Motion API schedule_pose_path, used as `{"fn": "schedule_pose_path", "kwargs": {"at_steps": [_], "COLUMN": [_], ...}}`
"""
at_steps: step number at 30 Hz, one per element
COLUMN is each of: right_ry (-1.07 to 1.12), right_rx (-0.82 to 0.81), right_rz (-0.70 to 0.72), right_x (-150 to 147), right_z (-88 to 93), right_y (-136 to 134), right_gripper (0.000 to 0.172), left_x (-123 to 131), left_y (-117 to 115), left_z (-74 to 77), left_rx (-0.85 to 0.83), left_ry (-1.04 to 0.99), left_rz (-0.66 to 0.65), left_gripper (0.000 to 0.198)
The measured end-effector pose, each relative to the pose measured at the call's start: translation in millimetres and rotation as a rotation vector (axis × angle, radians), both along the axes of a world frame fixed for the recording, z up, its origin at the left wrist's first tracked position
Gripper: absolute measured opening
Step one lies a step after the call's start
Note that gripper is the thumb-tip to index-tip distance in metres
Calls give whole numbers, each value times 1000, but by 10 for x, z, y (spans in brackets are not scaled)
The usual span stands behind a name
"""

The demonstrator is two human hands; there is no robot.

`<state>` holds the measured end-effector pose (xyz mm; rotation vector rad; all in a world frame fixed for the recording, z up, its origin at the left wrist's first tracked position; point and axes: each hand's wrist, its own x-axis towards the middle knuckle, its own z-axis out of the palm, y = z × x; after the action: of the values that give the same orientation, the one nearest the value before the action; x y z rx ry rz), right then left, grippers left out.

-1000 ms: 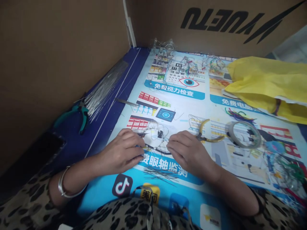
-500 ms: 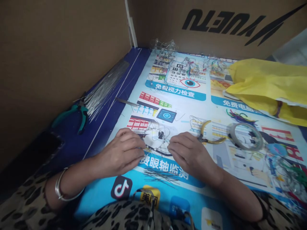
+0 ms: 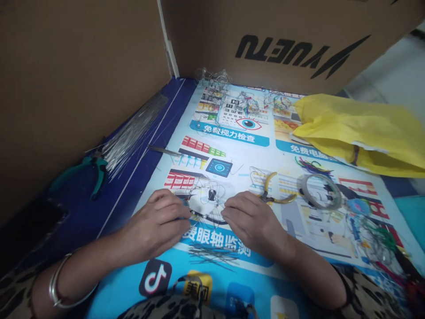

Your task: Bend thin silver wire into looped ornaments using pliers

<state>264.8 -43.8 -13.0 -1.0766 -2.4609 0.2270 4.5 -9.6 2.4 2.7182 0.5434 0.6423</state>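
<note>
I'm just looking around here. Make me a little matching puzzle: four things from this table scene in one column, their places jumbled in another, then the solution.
Things
1. Teal-handled pliers
2. Grey tape ring
3. Silver bangle
4. Beaded wire piece

Places
A. Around the left forearm
B. Between the left hand and the right hand
C. At the near end of the wire bundle
D. Just right of the yellow-handled pliers

Pairs: 1-C, 2-D, 3-A, 4-B
</note>
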Motion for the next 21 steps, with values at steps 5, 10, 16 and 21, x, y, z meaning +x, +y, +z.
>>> {"fn": "schedule_pose_path", "kwargs": {"at_steps": [5,10,16,21], "right_ry": [31,29,30,21], "right_rx": [11,47,82,93], "right_rz": [-1,-2,-11,-13], "right_x": [-2,-2,-4,-3], "right_z": [-12,-17,-12,-22], "right_y": [-5,-4,5,-2], "right_gripper": [15,17,16,17], "left_x": [10,25,30,35], "left_y": [-3,-5,-16,-13], "left_z": [-9,-20,-38,-33], "left_rx": [0,-9,-11,3], "left_ry": [-22,-46,-37,-40], "left_rz": [-2,-28,-27,-23], "left_gripper": [14,14,12,13]}}
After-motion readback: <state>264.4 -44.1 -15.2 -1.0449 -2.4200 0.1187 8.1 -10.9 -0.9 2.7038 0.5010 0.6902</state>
